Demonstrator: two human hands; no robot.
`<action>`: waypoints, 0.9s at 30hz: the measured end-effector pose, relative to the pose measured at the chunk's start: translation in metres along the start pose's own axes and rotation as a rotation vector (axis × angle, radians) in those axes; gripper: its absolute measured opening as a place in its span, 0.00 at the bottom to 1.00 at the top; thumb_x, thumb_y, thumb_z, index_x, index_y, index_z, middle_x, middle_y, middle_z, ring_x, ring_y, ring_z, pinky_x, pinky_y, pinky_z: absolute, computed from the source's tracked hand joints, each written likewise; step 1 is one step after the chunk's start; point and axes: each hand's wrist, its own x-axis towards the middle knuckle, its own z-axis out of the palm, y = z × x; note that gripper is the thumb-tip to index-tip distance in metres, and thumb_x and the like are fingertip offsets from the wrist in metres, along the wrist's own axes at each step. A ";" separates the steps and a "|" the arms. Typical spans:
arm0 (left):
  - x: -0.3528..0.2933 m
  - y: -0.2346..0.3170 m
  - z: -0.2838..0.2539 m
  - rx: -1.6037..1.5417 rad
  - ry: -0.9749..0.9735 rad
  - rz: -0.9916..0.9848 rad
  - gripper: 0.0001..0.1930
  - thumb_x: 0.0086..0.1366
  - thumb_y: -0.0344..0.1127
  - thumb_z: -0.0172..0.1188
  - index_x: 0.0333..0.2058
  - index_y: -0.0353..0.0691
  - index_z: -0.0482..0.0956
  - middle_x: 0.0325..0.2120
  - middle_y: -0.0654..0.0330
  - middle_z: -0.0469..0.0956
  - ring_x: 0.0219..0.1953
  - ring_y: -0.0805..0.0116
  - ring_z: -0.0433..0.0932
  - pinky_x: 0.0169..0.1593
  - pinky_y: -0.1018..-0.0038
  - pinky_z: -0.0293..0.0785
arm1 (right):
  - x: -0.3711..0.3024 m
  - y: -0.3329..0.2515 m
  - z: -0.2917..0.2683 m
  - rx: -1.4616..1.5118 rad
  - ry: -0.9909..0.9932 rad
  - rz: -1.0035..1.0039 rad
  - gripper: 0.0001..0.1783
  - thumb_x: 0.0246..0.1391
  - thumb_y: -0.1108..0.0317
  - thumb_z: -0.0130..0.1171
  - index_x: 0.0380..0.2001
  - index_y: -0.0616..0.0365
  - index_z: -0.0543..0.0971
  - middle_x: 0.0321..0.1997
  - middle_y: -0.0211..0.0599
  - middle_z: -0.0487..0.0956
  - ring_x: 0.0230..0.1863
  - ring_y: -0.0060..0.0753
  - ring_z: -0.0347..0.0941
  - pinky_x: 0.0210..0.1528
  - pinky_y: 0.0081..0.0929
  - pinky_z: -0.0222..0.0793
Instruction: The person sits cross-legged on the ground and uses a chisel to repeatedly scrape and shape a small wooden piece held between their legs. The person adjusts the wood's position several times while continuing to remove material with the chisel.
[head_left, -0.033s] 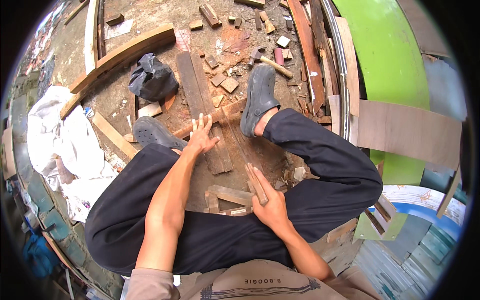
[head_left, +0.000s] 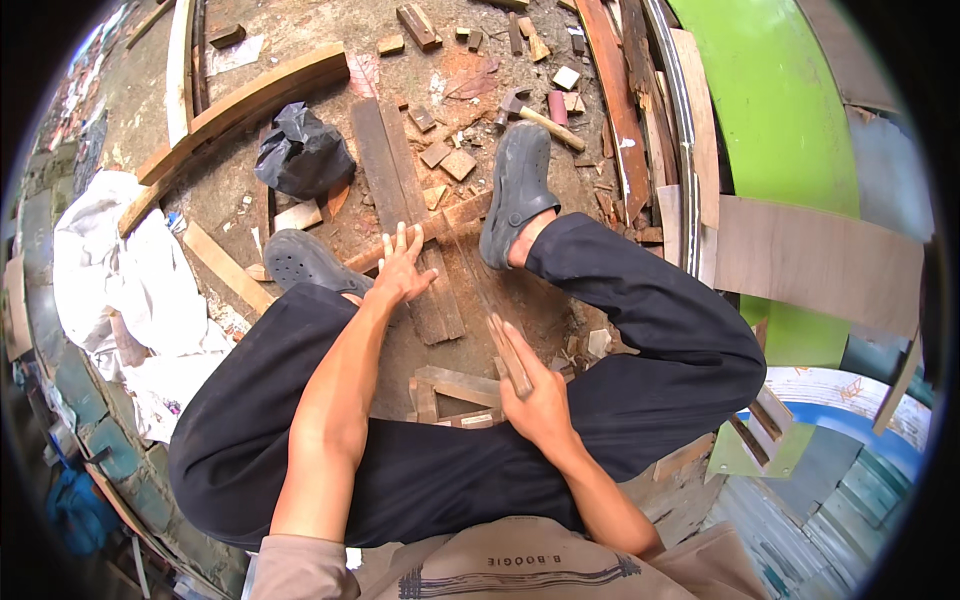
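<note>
— Wood scraps everywhere. What pins the narrow reddish wooden strip [head_left: 440, 228]?

— The left hand [head_left: 400, 268], fingers spread flat, presses it onto the dark flat plank [head_left: 400, 205]; grey clogs [head_left: 515, 190] seem to brace it.

— And the right hand [head_left: 535, 395]?

— Closed around a saw's wooden handle [head_left: 508, 352], blade angled toward the strip.

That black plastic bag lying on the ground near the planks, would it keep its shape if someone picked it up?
Probably not. The black bag is crumpled and creased, so it looks floppy and would likely sag. It seems bunched around something, so it may have some weight; what is inside cannot be told. Its glossy film could be a little slippery.
</note>
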 end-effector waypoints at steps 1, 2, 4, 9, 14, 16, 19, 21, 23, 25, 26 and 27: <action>-0.001 0.004 -0.002 0.005 0.000 -0.002 0.53 0.64 0.55 0.65 0.78 0.60 0.39 0.79 0.54 0.27 0.78 0.38 0.29 0.74 0.36 0.47 | 0.015 0.007 0.012 -0.033 -0.008 0.037 0.44 0.51 0.73 0.60 0.73 0.40 0.64 0.37 0.62 0.82 0.36 0.68 0.80 0.43 0.55 0.77; 0.002 0.006 -0.002 0.002 -0.006 0.008 0.53 0.64 0.55 0.65 0.78 0.60 0.39 0.79 0.54 0.27 0.78 0.38 0.29 0.74 0.36 0.47 | 0.031 0.014 0.024 -0.067 -0.016 0.079 0.44 0.51 0.72 0.60 0.73 0.39 0.63 0.35 0.62 0.82 0.36 0.68 0.80 0.43 0.56 0.77; 0.015 0.006 -0.003 0.007 -0.010 0.024 0.52 0.64 0.56 0.65 0.78 0.60 0.40 0.79 0.54 0.27 0.78 0.38 0.28 0.74 0.36 0.46 | 0.079 0.026 0.042 -0.151 -0.079 0.215 0.45 0.51 0.71 0.61 0.73 0.38 0.63 0.30 0.62 0.82 0.35 0.68 0.80 0.42 0.56 0.77; 0.015 -0.007 -0.001 0.013 -0.037 0.001 0.53 0.65 0.56 0.65 0.78 0.60 0.38 0.79 0.54 0.26 0.78 0.37 0.28 0.73 0.35 0.48 | 0.027 -0.016 -0.002 -0.085 -0.117 0.189 0.45 0.50 0.71 0.61 0.73 0.38 0.63 0.34 0.61 0.83 0.36 0.68 0.80 0.42 0.56 0.77; 0.005 0.007 -0.012 0.034 -0.026 -0.010 0.54 0.64 0.56 0.65 0.78 0.58 0.37 0.78 0.49 0.26 0.77 0.34 0.29 0.76 0.42 0.45 | 0.008 -0.011 -0.003 -0.074 -0.058 0.092 0.46 0.49 0.72 0.61 0.74 0.39 0.63 0.40 0.59 0.84 0.38 0.68 0.80 0.45 0.55 0.78; 0.011 0.009 -0.008 0.017 -0.024 0.013 0.53 0.65 0.57 0.64 0.78 0.59 0.37 0.78 0.53 0.26 0.78 0.37 0.28 0.75 0.38 0.45 | 0.072 0.014 0.031 -0.119 -0.123 0.242 0.45 0.50 0.70 0.60 0.74 0.39 0.62 0.38 0.61 0.83 0.39 0.68 0.80 0.46 0.55 0.77; 0.017 0.003 -0.003 0.027 -0.025 0.021 0.52 0.65 0.56 0.64 0.78 0.59 0.38 0.79 0.53 0.27 0.78 0.36 0.28 0.75 0.38 0.46 | 0.091 0.018 0.041 -0.110 -0.145 0.306 0.44 0.52 0.69 0.60 0.74 0.39 0.62 0.36 0.64 0.83 0.40 0.69 0.80 0.46 0.55 0.77; 0.019 -0.007 0.000 0.033 -0.010 0.020 0.52 0.65 0.56 0.64 0.78 0.60 0.38 0.79 0.53 0.26 0.78 0.35 0.28 0.74 0.37 0.46 | 0.070 0.007 0.026 -0.101 -0.145 0.248 0.45 0.51 0.71 0.60 0.74 0.41 0.61 0.41 0.63 0.83 0.42 0.69 0.80 0.50 0.53 0.76; 0.015 -0.001 -0.005 0.004 -0.032 0.009 0.52 0.65 0.56 0.64 0.78 0.60 0.38 0.79 0.53 0.26 0.78 0.35 0.28 0.74 0.36 0.46 | 0.015 -0.012 -0.010 -0.079 -0.149 0.150 0.47 0.50 0.74 0.60 0.75 0.43 0.61 0.48 0.60 0.83 0.46 0.68 0.79 0.54 0.50 0.76; 0.009 0.002 -0.005 -0.010 -0.045 0.006 0.53 0.65 0.56 0.64 0.78 0.60 0.37 0.79 0.54 0.25 0.78 0.35 0.27 0.73 0.34 0.45 | -0.004 -0.018 -0.019 -0.085 -0.090 0.057 0.47 0.49 0.76 0.60 0.75 0.45 0.61 0.52 0.59 0.82 0.46 0.67 0.80 0.53 0.49 0.77; 0.009 0.002 -0.004 -0.006 -0.037 0.001 0.53 0.65 0.56 0.64 0.78 0.60 0.37 0.79 0.54 0.25 0.78 0.35 0.27 0.73 0.34 0.46 | -0.008 -0.019 -0.019 -0.086 -0.061 0.014 0.48 0.49 0.76 0.60 0.75 0.45 0.61 0.54 0.58 0.81 0.46 0.67 0.80 0.52 0.49 0.78; 0.010 0.001 -0.006 -0.003 -0.028 -0.004 0.53 0.65 0.56 0.64 0.78 0.60 0.36 0.79 0.54 0.25 0.78 0.36 0.27 0.74 0.35 0.46 | 0.006 -0.011 -0.006 -0.035 -0.049 0.038 0.45 0.50 0.75 0.61 0.74 0.46 0.63 0.49 0.61 0.82 0.44 0.67 0.80 0.49 0.51 0.78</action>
